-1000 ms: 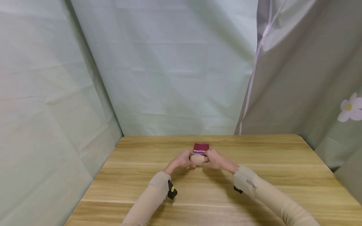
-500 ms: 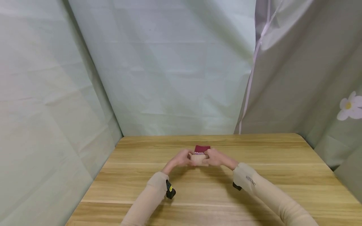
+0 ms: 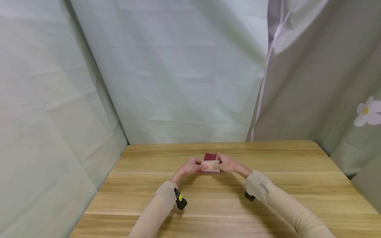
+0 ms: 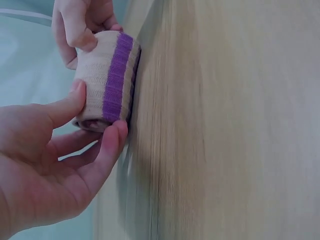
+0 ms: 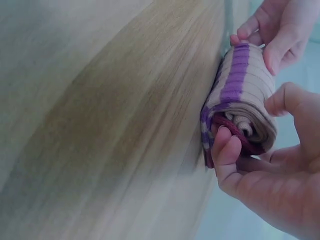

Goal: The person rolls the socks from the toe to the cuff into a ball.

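A rolled-up knit sock (image 3: 210,166) lies on the table near its far side, gripped at both ends. Its outer layer is beige and ribbed with a purple stripe (image 4: 117,77); a flat maroon part (image 3: 210,156) sticks out beyond the roll. My left hand (image 3: 190,166) pinches the left end, thumb on top and fingers low against the roll. The opposite end is in my right hand (image 3: 228,164), where the right wrist view shows spiralled beige and maroon layers (image 5: 245,127). The sock's underside is hidden.
The wooden table (image 3: 208,208) stretches around the hands, its far edge close behind the sock. Pale curtains (image 3: 184,72) hang behind and at the sides. A black device (image 3: 180,200) is strapped at the left wrist, another (image 3: 249,196) at the right.
The roll has turned and taken in the purple stripe, which moved from beyond it to its near lower edge. Less maroon shows behind. Both hands stay at the ends, their fingers slightly shifted.
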Motion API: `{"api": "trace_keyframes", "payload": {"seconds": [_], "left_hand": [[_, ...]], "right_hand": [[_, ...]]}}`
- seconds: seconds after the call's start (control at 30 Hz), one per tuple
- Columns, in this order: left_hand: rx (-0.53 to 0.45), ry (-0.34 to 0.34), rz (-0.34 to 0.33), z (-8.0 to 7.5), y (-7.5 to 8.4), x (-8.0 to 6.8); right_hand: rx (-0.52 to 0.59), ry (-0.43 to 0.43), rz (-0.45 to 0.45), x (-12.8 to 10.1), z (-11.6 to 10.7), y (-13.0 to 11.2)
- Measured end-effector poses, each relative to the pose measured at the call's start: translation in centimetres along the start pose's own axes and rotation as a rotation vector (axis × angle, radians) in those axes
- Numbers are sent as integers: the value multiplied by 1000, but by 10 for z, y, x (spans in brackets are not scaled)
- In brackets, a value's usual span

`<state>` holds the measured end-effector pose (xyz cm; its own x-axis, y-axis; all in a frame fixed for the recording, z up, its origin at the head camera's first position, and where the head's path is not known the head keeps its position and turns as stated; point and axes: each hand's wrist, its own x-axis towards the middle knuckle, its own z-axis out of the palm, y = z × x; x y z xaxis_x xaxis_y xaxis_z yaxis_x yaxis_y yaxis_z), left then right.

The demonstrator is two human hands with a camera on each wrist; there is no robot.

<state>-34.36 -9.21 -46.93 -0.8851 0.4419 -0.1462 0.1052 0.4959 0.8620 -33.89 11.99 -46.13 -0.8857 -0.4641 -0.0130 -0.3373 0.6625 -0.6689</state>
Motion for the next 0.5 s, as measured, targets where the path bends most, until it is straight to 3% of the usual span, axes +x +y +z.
{"api": "trace_keyframes", "payload": {"seconds": [0.17, 0.3, 0.5], "left_hand": [[-32, 12, -41, 3, 2, 0], [-69, 59, -96, 6, 3, 0], [-92, 162, -171, 13, 6, 2]], "right_hand": [[19, 38, 45, 1, 1, 1], [21, 74, 80, 1, 4, 1], [-94, 128, 90, 1, 10, -2]]}}
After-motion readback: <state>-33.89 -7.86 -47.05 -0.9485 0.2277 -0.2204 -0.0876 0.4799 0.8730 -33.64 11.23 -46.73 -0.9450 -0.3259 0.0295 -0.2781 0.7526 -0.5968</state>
